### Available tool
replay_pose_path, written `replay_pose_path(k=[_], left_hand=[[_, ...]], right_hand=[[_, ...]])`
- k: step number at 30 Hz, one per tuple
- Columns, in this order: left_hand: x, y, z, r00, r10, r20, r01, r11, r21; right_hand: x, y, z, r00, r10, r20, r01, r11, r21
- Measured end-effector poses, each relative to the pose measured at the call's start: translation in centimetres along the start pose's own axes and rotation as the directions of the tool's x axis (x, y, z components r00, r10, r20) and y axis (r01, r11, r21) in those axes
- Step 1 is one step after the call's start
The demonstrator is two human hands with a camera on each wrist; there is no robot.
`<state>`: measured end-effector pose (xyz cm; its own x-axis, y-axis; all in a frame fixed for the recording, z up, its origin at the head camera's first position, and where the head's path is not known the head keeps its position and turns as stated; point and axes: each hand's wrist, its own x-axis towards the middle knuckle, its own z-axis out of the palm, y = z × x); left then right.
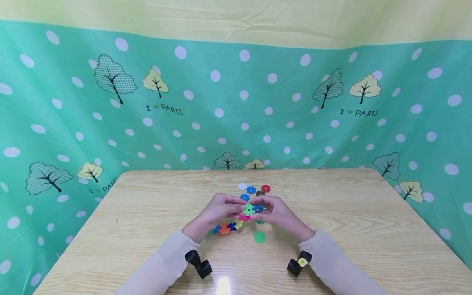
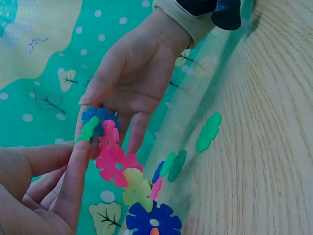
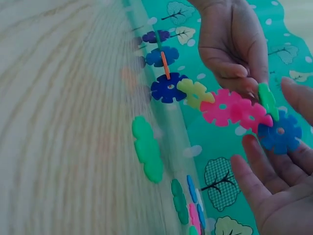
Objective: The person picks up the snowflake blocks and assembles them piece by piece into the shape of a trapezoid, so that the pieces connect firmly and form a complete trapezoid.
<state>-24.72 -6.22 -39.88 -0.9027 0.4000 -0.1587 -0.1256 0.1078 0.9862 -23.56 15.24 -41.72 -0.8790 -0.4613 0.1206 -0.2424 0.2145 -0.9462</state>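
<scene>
Near the middle of the table, both hands hold a chain of plastic snowflake discs. My left hand [image 1: 221, 208] pinches a light green snowflake disc [image 2: 88, 129] between thumb and fingers. Facing it, my right hand [image 1: 275, 212] holds a blue snowflake disc [image 3: 279, 132], thumb on one side and fingers on the other. The green disc touches the blue one; whether their slots are joined, I cannot tell. From there the chain runs through pink discs [image 3: 222, 106], a yellow disc [image 3: 194, 93], a dark blue disc [image 3: 168, 88] and an orange disc [image 1: 224, 228], hanging below my left hand.
A loose green disc [image 1: 259, 237] lies on the wooden table [image 1: 350, 217] in front of my right hand. Beyond the hands are several more discs, among them a white one [image 1: 242, 186] and a red one [image 1: 266, 188]. A patterned green cloth [image 1: 206, 102] hangs behind the table.
</scene>
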Motion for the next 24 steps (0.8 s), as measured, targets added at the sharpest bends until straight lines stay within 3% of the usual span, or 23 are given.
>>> replay_pose_path(k=[12,24], left_hand=[[0.0,0.0,0.2,1.000,-0.012,-0.027,0.012,1.000,0.014],[0.2,-0.6,-2.2,0.999,0.021,-0.043,-0.017,0.996,0.090]], right_hand=[[-0.1,0.0,1.1,0.996,-0.025,-0.090,0.023,0.999,-0.033],[-0.8,0.2,-1.1,0.990,0.078,-0.119,-0.081,0.996,-0.024]])
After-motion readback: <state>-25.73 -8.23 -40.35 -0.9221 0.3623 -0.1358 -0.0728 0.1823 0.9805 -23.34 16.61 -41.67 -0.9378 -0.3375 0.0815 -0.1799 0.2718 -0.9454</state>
